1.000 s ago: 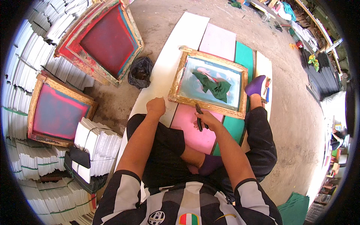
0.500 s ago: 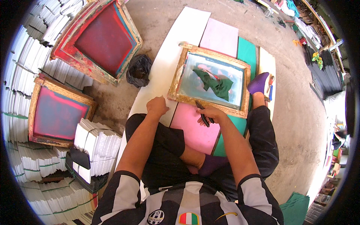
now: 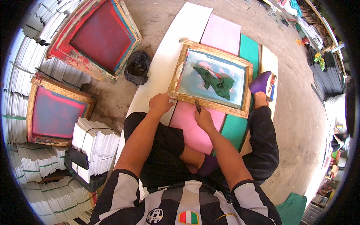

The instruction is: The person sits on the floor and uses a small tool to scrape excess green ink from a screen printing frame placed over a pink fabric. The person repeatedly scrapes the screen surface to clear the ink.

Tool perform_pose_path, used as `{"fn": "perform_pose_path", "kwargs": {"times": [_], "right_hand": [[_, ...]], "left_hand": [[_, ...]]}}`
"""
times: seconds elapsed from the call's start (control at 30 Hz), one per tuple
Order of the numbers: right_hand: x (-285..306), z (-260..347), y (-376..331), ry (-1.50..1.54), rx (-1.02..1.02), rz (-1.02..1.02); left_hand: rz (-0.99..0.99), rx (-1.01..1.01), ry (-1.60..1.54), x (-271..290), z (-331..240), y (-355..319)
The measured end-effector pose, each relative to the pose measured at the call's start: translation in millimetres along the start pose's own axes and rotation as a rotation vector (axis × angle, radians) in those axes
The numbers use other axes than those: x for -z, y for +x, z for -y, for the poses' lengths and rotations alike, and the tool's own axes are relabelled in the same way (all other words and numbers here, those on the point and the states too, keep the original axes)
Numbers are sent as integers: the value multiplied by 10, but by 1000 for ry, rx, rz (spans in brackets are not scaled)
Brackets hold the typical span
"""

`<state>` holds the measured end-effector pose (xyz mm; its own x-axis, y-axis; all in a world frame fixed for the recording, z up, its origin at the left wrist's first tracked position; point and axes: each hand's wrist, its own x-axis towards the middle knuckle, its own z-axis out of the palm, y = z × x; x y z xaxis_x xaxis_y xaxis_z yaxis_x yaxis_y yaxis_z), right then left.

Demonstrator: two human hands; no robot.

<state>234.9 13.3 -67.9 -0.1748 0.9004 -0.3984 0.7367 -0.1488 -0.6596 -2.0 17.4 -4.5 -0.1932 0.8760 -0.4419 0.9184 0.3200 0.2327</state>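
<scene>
A wooden-framed printing screen (image 3: 225,107) lies flat before me. A crumpled dark green cloth (image 3: 222,86) rests on its pale blue mesh, where pink shapes show. My left hand (image 3: 160,104) is closed at the near left corner of the frame, its fingertips mostly hidden from view. Dark pliers (image 3: 197,106) are in my right hand (image 3: 204,119), which is wrapped round their handles. Their tip is at the near rail of the frame.
White, pink (image 3: 221,32) and green sheets (image 3: 249,48) lie under the screen. My purple-socked foot (image 3: 260,83) is beside its right rail, near a red-and-blue tool (image 3: 271,88). Left are a black bag (image 3: 138,68), two reddish screens (image 3: 103,35) and stacked white sheets (image 3: 95,146).
My left hand has moved up to the frame's corner. My right hand has turned and closed round the pliers' handles, with their tip now at the near rail.
</scene>
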Motion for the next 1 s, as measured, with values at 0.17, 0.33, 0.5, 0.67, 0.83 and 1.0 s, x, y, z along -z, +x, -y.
{"fn": "perform_pose_path", "kwargs": {"times": [0.17,0.33,0.5,0.67,0.83,1.0], "right_hand": [[-99,99,-114,-67,-66,-85],[-192,102,-298,-71,78,-115],[-349,245,-413,-54,193,0],[-394,466,-323,-52,302,137],[-494,702,-65,-101,372,330],[-637,724,141,-22,325,599]], "left_hand": [[22,-129,-33,-38,-11,0],[-112,-467,-79,-100,-70,-81],[-102,-587,21,-100,-52,-164],[-8,-542,205,134,207,-192],[-5,-450,339,325,447,-135],[41,-363,226,287,667,-131]]}}
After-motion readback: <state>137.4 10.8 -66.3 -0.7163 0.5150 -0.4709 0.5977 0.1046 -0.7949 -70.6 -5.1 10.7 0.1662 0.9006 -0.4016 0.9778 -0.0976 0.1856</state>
